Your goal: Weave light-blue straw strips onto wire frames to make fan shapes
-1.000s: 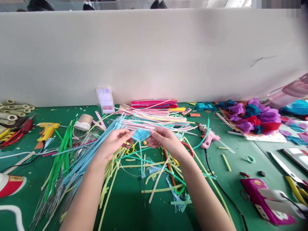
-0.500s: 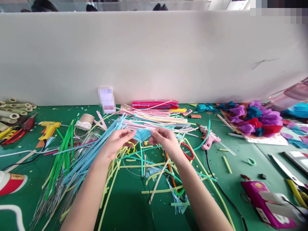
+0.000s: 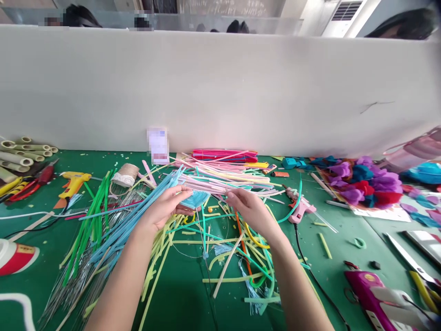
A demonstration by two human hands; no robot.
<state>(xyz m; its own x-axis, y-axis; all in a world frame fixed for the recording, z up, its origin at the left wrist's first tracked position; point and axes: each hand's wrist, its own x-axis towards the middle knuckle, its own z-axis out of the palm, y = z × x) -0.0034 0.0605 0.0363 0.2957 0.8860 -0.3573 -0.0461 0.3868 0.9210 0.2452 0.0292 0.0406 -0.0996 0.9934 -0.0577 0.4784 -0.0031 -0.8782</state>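
Observation:
My left hand point(image 3: 167, 207) pinches a light-blue, leaf-shaped piece point(image 3: 195, 199) that looks made of fuzzy chenille stems, with thumb and fingers on its left side. A thin wire seems to hang below it. To the right, my right hand point(image 3: 253, 209) is apart from the piece, its thumb and fingers closed together; whatever is between them is too small to make out. Beside my left forearm lies a bundle of blue chenille stems point(image 3: 138, 216). Pink and white stems point(image 3: 223, 177) spread behind both hands.
A yellow glue gun point(image 3: 74, 184) and green stems point(image 3: 99, 220) lie left. On the right are a pink glue gun point(image 3: 299, 207), purple and red flowers point(image 3: 372, 184), scissors point(image 3: 409, 259) and a magenta power strip point(image 3: 375, 294). A white partition point(image 3: 220, 92) stands behind.
My right hand has let go of the blue piece's right side and moved right. My left hand still holds the piece, which has shifted slightly left and turned. The view has tilted up a little.

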